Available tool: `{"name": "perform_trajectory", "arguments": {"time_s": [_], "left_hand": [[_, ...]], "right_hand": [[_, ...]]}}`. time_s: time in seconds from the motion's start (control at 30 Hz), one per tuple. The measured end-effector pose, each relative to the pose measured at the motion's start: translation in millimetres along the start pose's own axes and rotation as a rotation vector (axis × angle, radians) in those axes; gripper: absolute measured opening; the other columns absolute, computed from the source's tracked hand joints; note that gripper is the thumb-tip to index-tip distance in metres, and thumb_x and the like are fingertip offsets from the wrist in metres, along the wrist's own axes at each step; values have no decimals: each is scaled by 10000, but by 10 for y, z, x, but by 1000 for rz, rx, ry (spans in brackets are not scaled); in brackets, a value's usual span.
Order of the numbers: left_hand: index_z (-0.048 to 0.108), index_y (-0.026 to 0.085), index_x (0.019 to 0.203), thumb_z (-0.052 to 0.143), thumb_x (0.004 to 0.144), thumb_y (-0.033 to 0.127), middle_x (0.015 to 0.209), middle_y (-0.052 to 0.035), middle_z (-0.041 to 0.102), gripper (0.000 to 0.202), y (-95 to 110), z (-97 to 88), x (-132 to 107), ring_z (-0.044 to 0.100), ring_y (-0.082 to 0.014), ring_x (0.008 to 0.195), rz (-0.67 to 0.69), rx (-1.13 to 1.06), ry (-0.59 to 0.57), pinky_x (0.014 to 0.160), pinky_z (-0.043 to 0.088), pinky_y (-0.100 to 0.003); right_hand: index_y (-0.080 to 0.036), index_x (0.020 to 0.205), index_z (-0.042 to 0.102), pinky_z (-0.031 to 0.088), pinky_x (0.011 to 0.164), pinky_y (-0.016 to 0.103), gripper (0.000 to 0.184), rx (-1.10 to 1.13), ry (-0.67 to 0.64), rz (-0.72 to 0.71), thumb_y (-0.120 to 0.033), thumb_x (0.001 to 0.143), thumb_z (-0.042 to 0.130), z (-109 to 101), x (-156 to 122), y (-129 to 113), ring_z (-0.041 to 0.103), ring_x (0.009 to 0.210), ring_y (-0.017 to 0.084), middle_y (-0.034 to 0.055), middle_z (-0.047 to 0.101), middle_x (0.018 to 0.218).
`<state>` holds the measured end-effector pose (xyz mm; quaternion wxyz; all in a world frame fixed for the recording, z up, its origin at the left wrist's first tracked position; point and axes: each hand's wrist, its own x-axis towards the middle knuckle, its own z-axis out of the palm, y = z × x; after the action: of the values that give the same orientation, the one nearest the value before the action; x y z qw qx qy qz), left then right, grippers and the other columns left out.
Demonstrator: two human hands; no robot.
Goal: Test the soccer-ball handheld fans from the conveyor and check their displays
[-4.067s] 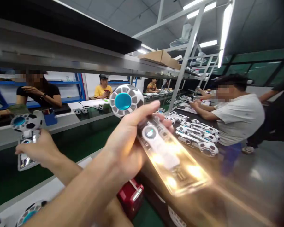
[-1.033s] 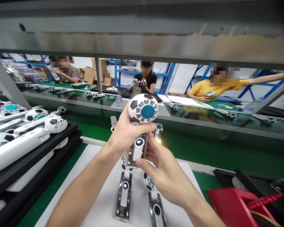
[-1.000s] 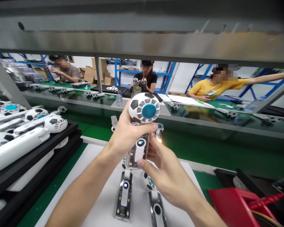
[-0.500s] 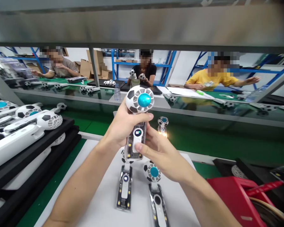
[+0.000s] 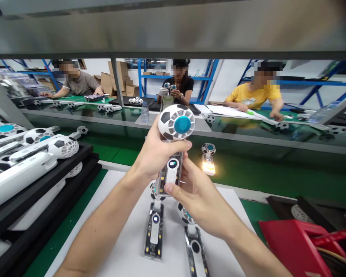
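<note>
A handheld fan (image 5: pixel 173 123) with a football-patterned head and a blue centre stands upright in both my hands. My left hand (image 5: pixel 154 156) is closed around its neck, thumb across the front below the head. Lower down, my right hand (image 5: pixel 197 192) grips the clear body, its thumb on the white front panel. A lit round display there reads about 60. Beneath my hands a second fan (image 5: pixel 154 231) lies on the white sheet (image 5: pixel 103 223), its small display lit. Beside it lies a third fan (image 5: pixel 195 250) with a dark display, its head partly behind my right hand.
Stacked black trays (image 5: pixel 83 154) of white fans stand at left. A fan with glowing lights (image 5: pixel 208 163) lies on the green conveyor belt (image 5: pixel 242 177) ahead. At right is a red holder (image 5: pixel 288 246). Several people sit across the line, below an overhead metal beam (image 5: pixel 173 30).
The held fan and my hands appear slightly further right, as the whole view has shifted. The glowing fan on the belt shows more fully. The co-worker in yellow has lowered an outstretched arm.
</note>
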<state>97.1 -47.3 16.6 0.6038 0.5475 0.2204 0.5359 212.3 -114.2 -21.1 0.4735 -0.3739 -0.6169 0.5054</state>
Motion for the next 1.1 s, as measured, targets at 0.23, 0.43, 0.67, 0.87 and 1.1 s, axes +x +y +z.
{"name": "perform_trajectory", "arguments": {"time_s": [0.23, 0.43, 0.67, 0.87, 1.1], "left_hand": [[556, 235, 1085, 753, 686, 88, 802, 24, 622, 469, 50, 74, -83, 608, -119, 612, 109, 49, 92, 578, 521, -244], [520, 215, 1010, 747, 668, 90, 742, 25, 601, 429, 87, 2, -41, 599, -133, 583, -8, 45, 76, 534, 516, -250], [509, 204, 1001, 754, 669, 110, 739, 12, 624, 424, 34, 6, 28, 608, -144, 595, -109, 26, 111, 534, 522, -259], [510, 196, 978, 769, 660, 91, 718, 8, 629, 423, 27, -4, 41, 613, -144, 612, -194, -65, 124, 552, 531, -261], [520, 183, 898, 786, 674, 122, 668, 8, 606, 353, -4, 22, 65, 581, -127, 549, -316, -121, 206, 547, 509, -261]], "right_hand": [[-258, 1336, 484, 580, 900, 389, 514, -141, 117, -136, -105, 865, 621, 69, -1, 57, 643, 1013, 212, 42, 627, 1195], [-196, 1460, 377, 566, 953, 371, 588, 135, -50, -66, -235, 929, 626, 21, 66, 63, 612, 1148, 224, 107, 558, 1378], [-191, 1437, 420, 445, 1118, 378, 488, 169, -39, -88, -370, 1002, 547, -24, 127, 136, 512, 1314, 221, 107, 511, 1449], [-191, 1401, 446, 468, 1055, 429, 487, 180, -140, -5, -340, 966, 607, -109, 90, 86, 538, 1243, 246, 121, 520, 1408], [-197, 1329, 511, 511, 907, 401, 458, 235, -160, 82, -301, 911, 668, -174, 65, 29, 573, 1085, 238, 97, 576, 1242]]}}
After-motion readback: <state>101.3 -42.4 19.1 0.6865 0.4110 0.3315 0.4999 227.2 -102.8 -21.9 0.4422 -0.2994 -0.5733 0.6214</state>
